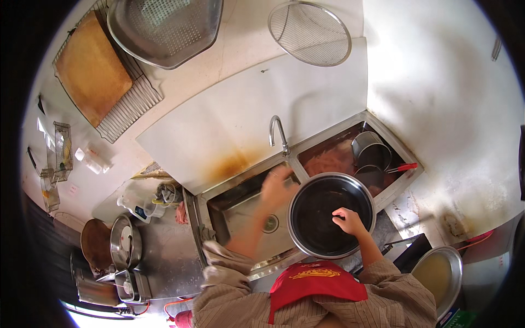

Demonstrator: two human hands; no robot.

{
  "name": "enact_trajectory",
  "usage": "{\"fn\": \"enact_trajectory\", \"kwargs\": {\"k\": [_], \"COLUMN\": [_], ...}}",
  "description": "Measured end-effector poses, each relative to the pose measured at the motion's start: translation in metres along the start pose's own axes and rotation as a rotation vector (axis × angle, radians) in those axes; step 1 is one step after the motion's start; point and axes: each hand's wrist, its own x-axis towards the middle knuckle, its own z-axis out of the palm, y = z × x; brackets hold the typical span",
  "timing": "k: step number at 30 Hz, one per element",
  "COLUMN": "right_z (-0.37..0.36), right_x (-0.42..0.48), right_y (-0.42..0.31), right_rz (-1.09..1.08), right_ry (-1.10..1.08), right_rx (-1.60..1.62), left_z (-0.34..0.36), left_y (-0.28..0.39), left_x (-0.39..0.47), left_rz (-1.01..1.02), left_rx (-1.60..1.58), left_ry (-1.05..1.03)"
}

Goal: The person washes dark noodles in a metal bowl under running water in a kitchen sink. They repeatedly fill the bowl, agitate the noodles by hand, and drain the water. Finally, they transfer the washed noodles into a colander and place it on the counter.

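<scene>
My left hand (pixel 281 184) is blurred by motion over the left sink basin (pixel 242 229), a little below the curved tap (pixel 278 131). Its fingers are too smeared to read, and I make out nothing in them. Over a large round metal pot (pixel 292 223) with a dark inside, my right hand (pixel 348 220) has its fingers curled. Whether it pinches something small I cannot tell. The pot stands at the front of the double sink and overlaps both basins. Behind it, the right basin (pixel 404 141) holds reddish liquid, pale pink pieces (pixel 334 160) and metal vessels (pixel 371 149).
A red-handled utensil (pixel 406 167) lies across the right basin's edge. A round mesh strainer (pixel 309 33) and a perforated metal pan (pixel 172 33) hang on the wall. Metal bowls (pixel 125 242) stand on the left counter. At lower right is a pan of yellowish liquid (pixel 434 274).
</scene>
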Motion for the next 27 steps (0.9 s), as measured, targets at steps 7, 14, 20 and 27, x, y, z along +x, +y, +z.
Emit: {"fn": "enact_trajectory", "kwargs": {"k": [7,14,20,27], "right_z": [0.002,0.014,0.010,0.002], "right_x": [-0.028,-0.052,-0.085,-0.091], "right_y": [0.004,-0.004,0.017,0.043], "right_rz": [0.160,0.398,0.873,1.239], "right_ry": [0.222,0.719,0.770,0.278], "right_rx": [-0.145,-0.408,-0.189,1.015], "left_z": [-0.249,-0.426,-0.425,-0.457], "left_y": [-0.125,-0.121,-0.033,-0.046], "left_x": [0.143,0.205,0.218,0.241], "left_rz": [-0.122,-0.109,-0.092,0.068], "left_rx": [-0.243,-0.941,-1.322,-1.134], "left_ry": [0.532,0.630,0.570,0.770]}}
